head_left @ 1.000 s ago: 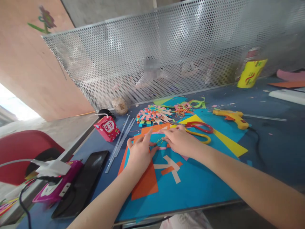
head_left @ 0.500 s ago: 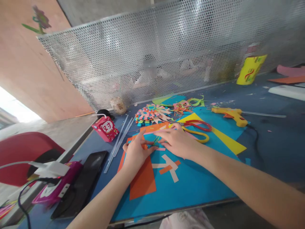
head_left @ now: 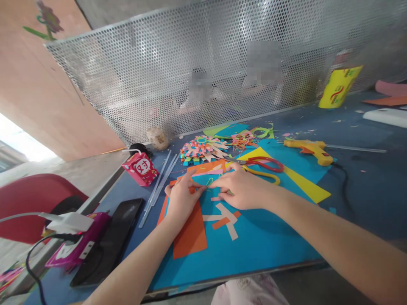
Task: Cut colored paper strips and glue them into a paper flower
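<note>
A thin yellow-green paper strip [head_left: 209,182], bent into a small loop, stands between my hands over the blue sheet [head_left: 267,243]. My left hand [head_left: 183,195] pinches its lower end between thumb and forefinger. The forefinger of my right hand [head_left: 238,186] reaches to the loop's side, its thumb apart and the other fingers bent. Short pink and orange paper strips [head_left: 221,223] lie crossed just below. Under my left hand is an orange sheet [head_left: 190,237]. Scissors [head_left: 265,163] with red and yellow handles lie behind my right hand.
A fringed multicoloured paper flower [head_left: 203,148] lies at the back. To the right is a yellow glue gun [head_left: 310,149] with a cord. Clear glue sticks [head_left: 159,186], a red drink carton [head_left: 140,168], a black phone [head_left: 110,241] and a purple power strip [head_left: 79,243] are left. A perforated metal screen [head_left: 159,76] stands behind.
The yellow-green strip now shows as a raised loop at my left fingertips. My right forefinger has straightened toward it. The view has shifted slightly.
</note>
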### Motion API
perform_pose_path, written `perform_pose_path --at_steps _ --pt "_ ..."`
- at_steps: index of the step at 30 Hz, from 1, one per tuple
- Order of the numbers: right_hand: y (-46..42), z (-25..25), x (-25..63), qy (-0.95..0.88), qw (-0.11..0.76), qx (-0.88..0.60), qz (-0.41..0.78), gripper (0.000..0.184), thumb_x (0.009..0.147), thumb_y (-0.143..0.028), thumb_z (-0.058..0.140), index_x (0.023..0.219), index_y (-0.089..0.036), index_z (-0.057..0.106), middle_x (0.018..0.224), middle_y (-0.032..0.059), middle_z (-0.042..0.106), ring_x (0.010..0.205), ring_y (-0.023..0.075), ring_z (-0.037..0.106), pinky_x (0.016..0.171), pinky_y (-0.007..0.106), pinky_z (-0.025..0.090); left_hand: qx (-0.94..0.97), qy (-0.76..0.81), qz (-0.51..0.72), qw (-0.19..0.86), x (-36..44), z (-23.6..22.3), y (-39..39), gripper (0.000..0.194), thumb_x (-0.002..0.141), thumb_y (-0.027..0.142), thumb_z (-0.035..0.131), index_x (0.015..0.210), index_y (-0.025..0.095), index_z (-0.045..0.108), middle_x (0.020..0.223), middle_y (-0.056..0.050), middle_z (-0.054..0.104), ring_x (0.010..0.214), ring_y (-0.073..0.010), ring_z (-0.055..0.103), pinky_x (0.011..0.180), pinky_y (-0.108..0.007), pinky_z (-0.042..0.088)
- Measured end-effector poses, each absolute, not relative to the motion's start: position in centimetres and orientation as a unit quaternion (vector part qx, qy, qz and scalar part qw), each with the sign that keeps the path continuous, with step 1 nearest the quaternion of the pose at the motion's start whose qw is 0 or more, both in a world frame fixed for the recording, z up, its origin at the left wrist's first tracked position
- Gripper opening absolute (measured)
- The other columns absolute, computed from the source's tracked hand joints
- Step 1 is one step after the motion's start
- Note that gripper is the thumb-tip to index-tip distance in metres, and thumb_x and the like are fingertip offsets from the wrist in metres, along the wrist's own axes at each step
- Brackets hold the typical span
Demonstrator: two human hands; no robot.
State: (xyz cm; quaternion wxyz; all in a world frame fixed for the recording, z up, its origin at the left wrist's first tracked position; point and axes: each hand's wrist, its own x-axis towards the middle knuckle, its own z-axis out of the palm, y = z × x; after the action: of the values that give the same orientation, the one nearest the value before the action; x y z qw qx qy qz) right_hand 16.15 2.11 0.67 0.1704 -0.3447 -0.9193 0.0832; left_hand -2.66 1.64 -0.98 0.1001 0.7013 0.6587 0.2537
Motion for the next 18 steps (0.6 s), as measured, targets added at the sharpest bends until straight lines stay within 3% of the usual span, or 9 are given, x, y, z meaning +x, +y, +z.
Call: perform_pose_path --at_steps 3,6,9,13,18 --pt "2.2 0.6 16.2 -0.916 0.17 -0.351 0.094 0.02 0.081 -0.016 0.049 0.094 -0.022 0.062 0.076 0.0029 0.066 0.075 0.0204 0.058 0.09 0.043 0.028 0.708 0.651 0.251 0.107 -2.5 -0.8 1.3 0.055 0.078 0.046 0.053 0.127 0.024 0.041 0.088 -0.003 0.073 0.101 -0.0271 0.059 0.096 -0.052 0.022" --pt "2.2 0.5 16.3 -0.911 0.171 -0.36 0.104 0.019 0.081 -0.015 0.048 0.091 -0.022 0.061 0.078 0.0027 0.066 0.078 0.0209 0.057 0.087 0.041 0.03 0.725 0.636 0.242 0.11 -2.4 -0.6 0.6 0.068 0.068 0.051 0.062 0.128 0.026 0.038 0.095 -0.002 0.072 0.105 -0.0278 0.057 0.099 -0.052 0.018" --pt "2.1 0.4 16.4 -0.903 0.179 -0.374 0.111 0.025 0.078 -0.013 0.049 0.1 -0.022 0.056 0.082 0.0033 0.067 0.086 0.0233 0.055 0.084 0.039 0.033 0.733 0.628 0.237 0.112 -2.3 -0.8 0.3 0.074 0.064 0.047 0.068 0.128 0.028 0.036 0.1 0.0 0.07 0.106 -0.0278 0.056 0.098 -0.053 0.019" --pt "2.0 0.4 16.5 -0.897 0.184 -0.383 0.12 0.033 0.077 -0.013 0.05 0.108 -0.023 0.051 0.082 0.0034 0.066 0.09 0.0244 0.054 0.081 0.037 0.035 0.726 0.634 0.241 0.114 -2.4 -1.1 0.7 0.066 0.068 0.042 0.067 0.125 0.029 0.038 0.097 0.0 0.072 0.109 -0.0266 0.055 0.098 -0.053 0.02" --pt "2.0 0.5 16.6 -0.898 0.18 -0.38 0.128 0.026 0.077 -0.013 0.05 0.099 -0.023 0.056 0.081 0.003 0.067 0.089 0.0233 0.055 0.081 0.036 0.036 0.713 0.647 0.245 0.115 -2.7 -1.0 1.4 0.051 0.073 0.036 0.062 0.12 0.026 0.044 0.086 -0.001 0.074 0.101 -0.0264 0.06 0.096 -0.051 0.025"
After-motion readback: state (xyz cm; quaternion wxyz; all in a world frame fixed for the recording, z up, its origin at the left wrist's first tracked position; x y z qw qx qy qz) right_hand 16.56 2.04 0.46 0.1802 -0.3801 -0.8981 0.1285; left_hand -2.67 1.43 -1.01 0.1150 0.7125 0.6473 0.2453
